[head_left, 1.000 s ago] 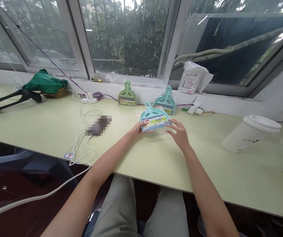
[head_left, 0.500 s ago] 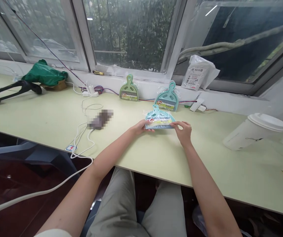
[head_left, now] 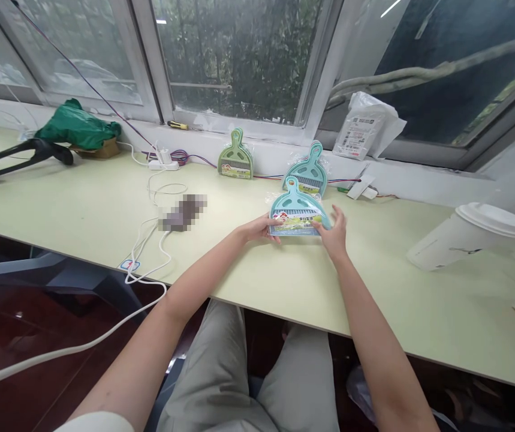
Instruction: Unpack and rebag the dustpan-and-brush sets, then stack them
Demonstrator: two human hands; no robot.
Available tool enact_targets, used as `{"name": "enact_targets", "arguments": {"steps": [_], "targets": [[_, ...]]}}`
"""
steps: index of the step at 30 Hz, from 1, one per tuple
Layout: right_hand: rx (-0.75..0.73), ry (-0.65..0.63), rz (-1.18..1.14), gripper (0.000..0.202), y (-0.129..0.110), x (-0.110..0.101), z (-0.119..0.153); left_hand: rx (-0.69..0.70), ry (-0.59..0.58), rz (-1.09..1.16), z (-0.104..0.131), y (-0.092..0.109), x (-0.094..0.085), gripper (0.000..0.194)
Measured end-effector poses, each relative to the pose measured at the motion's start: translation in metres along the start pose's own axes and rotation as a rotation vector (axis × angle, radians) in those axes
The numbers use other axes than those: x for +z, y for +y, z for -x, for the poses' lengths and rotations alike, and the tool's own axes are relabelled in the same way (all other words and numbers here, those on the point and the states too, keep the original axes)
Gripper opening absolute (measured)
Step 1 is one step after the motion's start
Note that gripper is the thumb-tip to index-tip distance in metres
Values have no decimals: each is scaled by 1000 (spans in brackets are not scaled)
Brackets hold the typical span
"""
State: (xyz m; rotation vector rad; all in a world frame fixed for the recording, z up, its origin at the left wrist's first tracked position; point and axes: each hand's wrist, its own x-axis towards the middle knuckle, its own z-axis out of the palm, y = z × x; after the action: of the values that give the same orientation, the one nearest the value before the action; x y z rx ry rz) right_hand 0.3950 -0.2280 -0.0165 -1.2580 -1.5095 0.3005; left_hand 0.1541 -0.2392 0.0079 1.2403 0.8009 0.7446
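Observation:
Between my hands, just above or on the table, is a light-blue mini dustpan and brush set (head_left: 297,207) in clear plastic wrap with a printed label. My left hand (head_left: 261,229) grips its left lower edge, thumb on the front. On the right lower corner my right hand (head_left: 333,233) has its thumb pressed to the front, with the other fingers partly behind the edge. Right behind it, another blue dustpan set (head_left: 310,171) leans upright against the wall ledge. A green dustpan set (head_left: 236,157) stands further left against the same ledge.
A white lidded cup (head_left: 464,237) lies tilted on the right of the table (head_left: 257,276). White cables (head_left: 167,258) run to a blurred dark object (head_left: 180,215) on the left. A power strip (head_left: 163,163), green bag (head_left: 80,126) and black frame (head_left: 23,157) sit further back.
The held dustpan set has tilted more upright, so its front and handle show more fully. My right hand has shifted from pinching the label's edge to holding the corner.

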Motion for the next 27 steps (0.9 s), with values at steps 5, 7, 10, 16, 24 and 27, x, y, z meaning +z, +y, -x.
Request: {"name": "enact_targets", "arguments": {"steps": [5,7,10,16,24,27], "targets": [[335,-89,-392,73,19,9,-4,41,-7,-50,4,9,2,67],[351,28,-400,74,21,15,-5,120,126,-171,0,8,-2,72],[248,92,-287,65,17,30,-10,197,422,-533,-13,4,-19,60],[-32,0,-42,39,-14,103,-34,150,895,-858,-29,10,-86,22],[-109,-126,-71,46,-46,233,-84,16,1362,-953,-35,9,-184,24],[-116,-172,-61,50,-51,273,-105,25,1454,-899,-49,11,-218,26]]}}
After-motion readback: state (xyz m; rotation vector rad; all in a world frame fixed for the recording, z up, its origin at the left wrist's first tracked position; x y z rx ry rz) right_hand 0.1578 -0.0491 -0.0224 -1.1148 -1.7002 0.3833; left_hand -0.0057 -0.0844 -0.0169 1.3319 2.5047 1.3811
